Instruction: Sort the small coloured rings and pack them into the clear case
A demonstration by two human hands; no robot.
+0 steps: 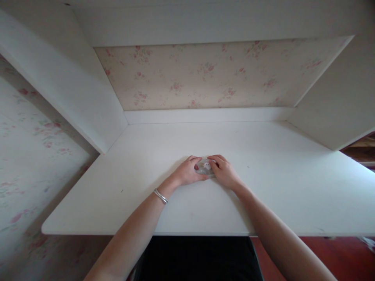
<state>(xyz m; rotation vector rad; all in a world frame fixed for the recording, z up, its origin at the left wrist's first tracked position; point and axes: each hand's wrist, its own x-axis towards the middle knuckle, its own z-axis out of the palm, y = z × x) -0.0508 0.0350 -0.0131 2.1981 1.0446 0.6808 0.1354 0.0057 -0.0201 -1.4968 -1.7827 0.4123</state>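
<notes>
Two hands, left hand and right hand; one small clear object; one bracelet; one white desk.

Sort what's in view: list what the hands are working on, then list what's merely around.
In hand:
small clear object, pinched between left hand and right hand

Merely around:
white desk
floral wallpaper
silver bracelet on the left wrist

Both hands, left hand and right hand, pinch a small clear object (contents unclear) at the centre of the white desk.
</notes>
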